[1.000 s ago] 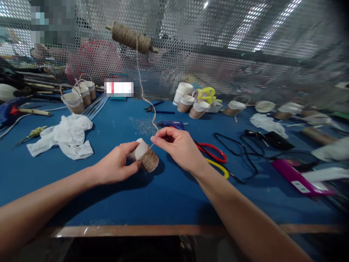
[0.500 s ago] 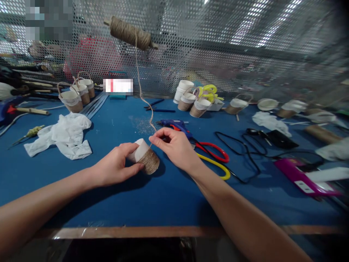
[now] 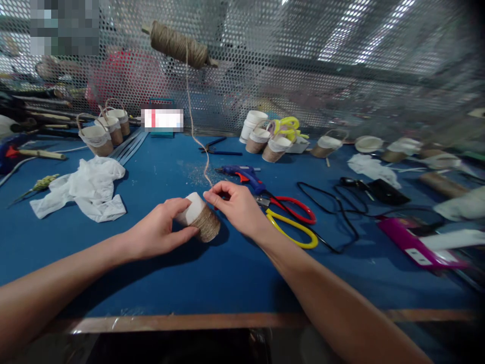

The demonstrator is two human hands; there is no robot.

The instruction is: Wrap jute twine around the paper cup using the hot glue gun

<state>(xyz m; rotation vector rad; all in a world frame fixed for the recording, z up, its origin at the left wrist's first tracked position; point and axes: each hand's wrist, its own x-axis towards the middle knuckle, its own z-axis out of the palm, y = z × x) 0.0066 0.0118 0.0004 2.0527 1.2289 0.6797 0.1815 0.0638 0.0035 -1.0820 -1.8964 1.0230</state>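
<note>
Laid on its side just above the blue table, the twine-wrapped cup has its long axis running from ten o'clock to four, bare white end toward ten, wrapped end toward four. From my spot, with that cup as the dial's centre and twelve at the far edge, the left hand sits at nine, its fingers and thumb spread to the cup's width and clasping it. The right hand comes in from two, thumb and forefinger tips pinched together on the twine. What counts is this gap: the cup lies at seven from that pinch, just beside it, the left hand being nearer. Whether the twine meets the wall there, the fingers hide.

The twine climbs to a spool near half past eleven. Farther out, a blue glue gun lies between one and two, scissors at three, a rumpled white cloth past nine.
</note>
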